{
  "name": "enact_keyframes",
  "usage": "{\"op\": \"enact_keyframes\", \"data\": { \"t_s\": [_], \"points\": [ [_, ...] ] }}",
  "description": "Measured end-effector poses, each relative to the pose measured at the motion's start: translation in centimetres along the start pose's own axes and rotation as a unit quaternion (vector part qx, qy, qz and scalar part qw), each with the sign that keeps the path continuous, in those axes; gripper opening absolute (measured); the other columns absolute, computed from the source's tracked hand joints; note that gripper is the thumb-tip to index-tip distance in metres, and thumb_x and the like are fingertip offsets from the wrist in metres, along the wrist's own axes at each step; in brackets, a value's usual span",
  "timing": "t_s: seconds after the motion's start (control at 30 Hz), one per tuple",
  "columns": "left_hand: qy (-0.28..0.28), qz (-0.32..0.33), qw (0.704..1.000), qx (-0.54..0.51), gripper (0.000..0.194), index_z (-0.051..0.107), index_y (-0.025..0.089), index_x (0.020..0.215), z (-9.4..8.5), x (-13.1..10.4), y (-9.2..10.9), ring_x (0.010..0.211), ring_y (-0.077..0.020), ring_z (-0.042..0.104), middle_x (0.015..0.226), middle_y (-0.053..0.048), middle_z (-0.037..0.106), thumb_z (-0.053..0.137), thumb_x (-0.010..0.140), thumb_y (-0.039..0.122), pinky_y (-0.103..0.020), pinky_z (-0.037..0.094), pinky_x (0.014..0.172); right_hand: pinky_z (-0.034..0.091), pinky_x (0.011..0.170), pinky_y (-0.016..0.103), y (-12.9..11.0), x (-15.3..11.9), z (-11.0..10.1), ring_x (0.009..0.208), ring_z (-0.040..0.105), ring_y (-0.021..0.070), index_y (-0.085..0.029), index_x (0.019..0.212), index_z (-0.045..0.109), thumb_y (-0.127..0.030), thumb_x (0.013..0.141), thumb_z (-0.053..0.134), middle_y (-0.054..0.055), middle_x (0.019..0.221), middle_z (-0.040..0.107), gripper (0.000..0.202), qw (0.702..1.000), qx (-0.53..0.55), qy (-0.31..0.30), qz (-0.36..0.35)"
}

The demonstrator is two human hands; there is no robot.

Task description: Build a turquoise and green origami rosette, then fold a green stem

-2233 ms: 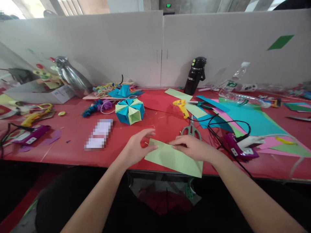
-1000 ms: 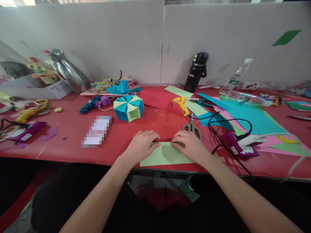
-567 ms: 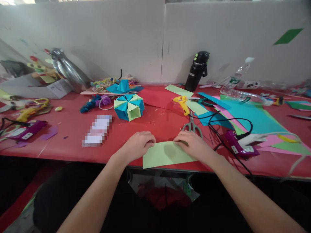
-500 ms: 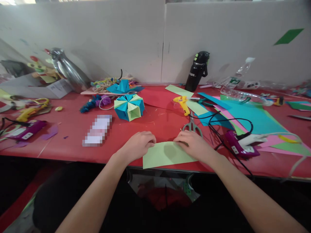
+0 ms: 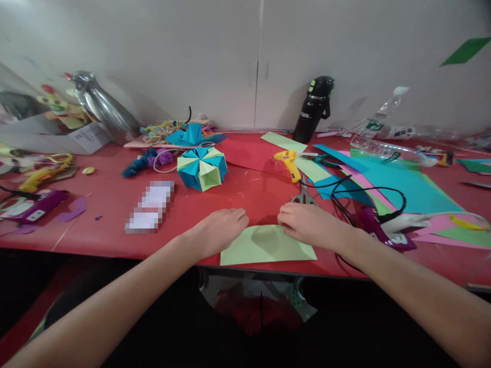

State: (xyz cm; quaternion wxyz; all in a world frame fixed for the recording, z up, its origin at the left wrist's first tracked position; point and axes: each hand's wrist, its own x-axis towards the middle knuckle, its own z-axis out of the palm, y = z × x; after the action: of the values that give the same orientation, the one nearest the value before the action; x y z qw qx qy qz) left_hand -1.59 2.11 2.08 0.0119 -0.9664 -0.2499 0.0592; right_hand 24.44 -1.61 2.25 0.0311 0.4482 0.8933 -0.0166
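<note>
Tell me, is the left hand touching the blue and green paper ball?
Apart. The head view shows it plainly: a strip of red tabletop lies between the left hand and the paper ball, which sits farther back.

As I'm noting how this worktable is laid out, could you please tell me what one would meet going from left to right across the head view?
Going by their middles: purple box, silver jug, paper ball, left hand, light green sheet, right hand, green wall patch.
</note>
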Motion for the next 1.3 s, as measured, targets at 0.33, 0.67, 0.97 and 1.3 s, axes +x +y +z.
{"op": "enact_keyframes", "data": {
  "t_s": [0.33, 0.67, 0.97, 1.3],
  "points": [
    [0.028, 0.040, 0.999, 0.015, 0.039, 0.058, 0.014, 0.114, 0.3, -1.0, 0.0, 0.088, -0.0229, 0.061, 0.102, -0.008, 0.063, 0.047, 0.082, -0.005, -0.035, 0.046, 0.077, 0.047, 0.081, 0.035, -0.8, -0.3, 1.3, 0.085, 0.064, 0.0238, -0.014, 0.082, 0.064, -0.004, 0.084, 0.061, 0.007, 0.083, 0.066, 0.011, 0.991, -0.121, 0.028, -0.052],
    [0.045, 0.069, 0.994, 0.067, 0.029, 0.062, 0.016, 0.110, -0.4, -1.1, 0.7, 0.079, -0.0211, 0.057, 0.091, -0.005, 0.060, 0.046, 0.091, 0.003, -0.036, 0.042, 0.070, 0.048, 0.070, 0.032, -1.0, -2.2, 2.1, 0.082, 0.060, 0.0228, -0.015, 0.085, 0.063, 0.007, 0.076, 0.057, 0.006, 0.085, 0.063, 0.024, 0.988, -0.111, 0.097, -0.050],
    [0.065, -0.017, 0.996, 0.050, 0.020, 0.063, 0.012, 0.099, 0.4, 0.3, 3.6, 0.088, -0.0243, 0.063, 0.103, -0.013, 0.065, 0.047, 0.088, 0.007, -0.037, 0.051, 0.076, 0.049, 0.071, 0.034, -2.2, -2.7, 2.8, 0.084, 0.057, 0.0239, -0.014, 0.082, 0.066, 0.005, 0.078, 0.057, 0.009, 0.087, 0.061, 0.021, 0.990, -0.093, 0.105, -0.011],
    [0.100, -0.005, 0.994, -0.044, 0.052, 0.049, 0.004, 0.138, 2.5, 1.3, 5.5, 0.137, -0.0271, 0.053, 0.145, -0.018, 0.056, 0.041, 0.087, 0.002, -0.039, 0.044, 0.115, 0.050, 0.079, 0.035, -2.9, -2.4, 3.6, 0.092, 0.055, 0.0235, -0.010, 0.138, 0.054, 0.005, 0.082, 0.047, 0.010, 0.100, 0.061, 0.058, 0.993, -0.033, 0.112, 0.009]
  ]
}}
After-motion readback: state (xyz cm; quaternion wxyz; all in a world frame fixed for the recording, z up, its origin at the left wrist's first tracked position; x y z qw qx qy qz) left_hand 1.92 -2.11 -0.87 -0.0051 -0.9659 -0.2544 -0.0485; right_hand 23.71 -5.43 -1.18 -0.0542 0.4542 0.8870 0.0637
